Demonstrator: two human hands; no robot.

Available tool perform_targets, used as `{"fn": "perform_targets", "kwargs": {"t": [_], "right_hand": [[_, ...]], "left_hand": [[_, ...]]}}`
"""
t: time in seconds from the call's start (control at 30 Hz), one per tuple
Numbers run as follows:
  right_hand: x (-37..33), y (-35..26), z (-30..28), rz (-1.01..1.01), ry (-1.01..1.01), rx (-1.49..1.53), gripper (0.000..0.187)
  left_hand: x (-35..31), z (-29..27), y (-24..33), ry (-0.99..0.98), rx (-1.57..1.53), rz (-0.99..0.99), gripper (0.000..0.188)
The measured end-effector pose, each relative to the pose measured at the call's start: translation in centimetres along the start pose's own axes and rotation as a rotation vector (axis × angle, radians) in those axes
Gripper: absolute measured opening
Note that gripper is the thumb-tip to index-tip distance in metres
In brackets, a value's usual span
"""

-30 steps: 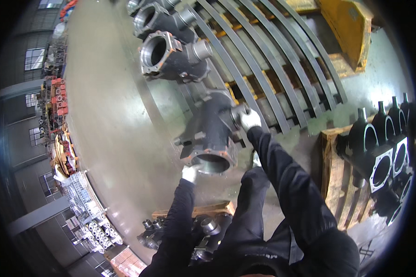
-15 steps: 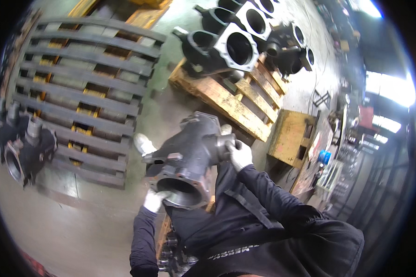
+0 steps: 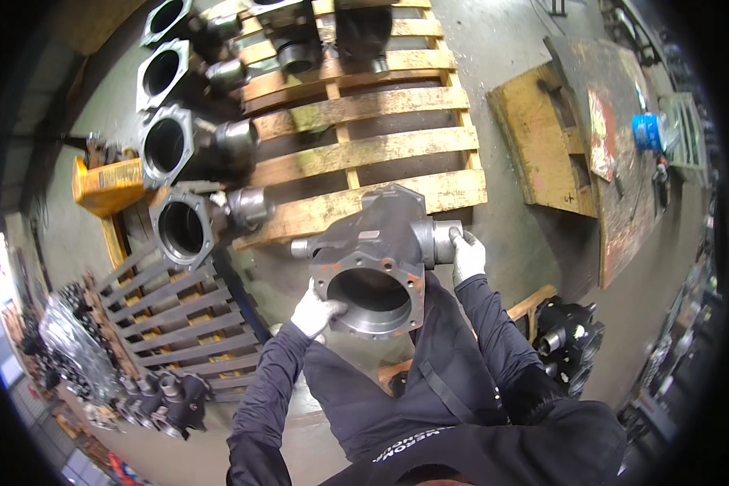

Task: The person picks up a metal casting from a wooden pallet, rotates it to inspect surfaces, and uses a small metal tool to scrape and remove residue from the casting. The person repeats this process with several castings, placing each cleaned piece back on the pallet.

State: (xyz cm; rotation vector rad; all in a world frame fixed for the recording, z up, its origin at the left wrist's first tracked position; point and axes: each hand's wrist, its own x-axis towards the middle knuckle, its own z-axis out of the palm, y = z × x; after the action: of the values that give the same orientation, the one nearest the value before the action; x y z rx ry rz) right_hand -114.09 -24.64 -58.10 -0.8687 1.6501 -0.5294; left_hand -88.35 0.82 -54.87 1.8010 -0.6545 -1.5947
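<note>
A heavy dark metal housing, with a bolt-holed flange around a wide round opening, hangs in front of my legs between both hands. White-gloved, my left hand is closed on the flange's lower left edge, with the fingers at the opening's rim. On the other side, my right hand, also gloved, grips the bright machined tube that sticks out of the housing. Just beyond lies a wooden pallet, whose near edge the housing partly covers. Several similar housings stand along the pallet's left side and far end.
A yellow wooden box and a worn bench top with a blue roll are at right. Dark castings sit low beside my right arm. At left are a dark slatted pallet, a yellow truck part and more housings.
My body has turned to the right, carrying the housing up to the wooden pallet's near edge. The dark slatted pallet has shifted to the lower left of view. Both hands keep their grip.
</note>
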Motion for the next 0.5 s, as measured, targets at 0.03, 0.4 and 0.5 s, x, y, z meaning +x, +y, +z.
{"fn": "perform_targets", "kwargs": {"t": [0.03,0.4,0.5], "right_hand": [[2.4,0.5,-0.6,0.044,0.079,0.006,0.05],[13.7,12.2,-6.1,0.492,0.178,0.525,0.043],[15.2,13.1,-7.4,0.52,0.178,0.51,0.042]], "left_hand": [[2.4,-0.1,2.6,-0.066,0.093,-0.041,0.053],[20.2,6.8,20.4,-0.189,0.556,-0.188,0.095],[23.6,8.9,23.1,-0.179,0.66,-0.096,0.089]]}}
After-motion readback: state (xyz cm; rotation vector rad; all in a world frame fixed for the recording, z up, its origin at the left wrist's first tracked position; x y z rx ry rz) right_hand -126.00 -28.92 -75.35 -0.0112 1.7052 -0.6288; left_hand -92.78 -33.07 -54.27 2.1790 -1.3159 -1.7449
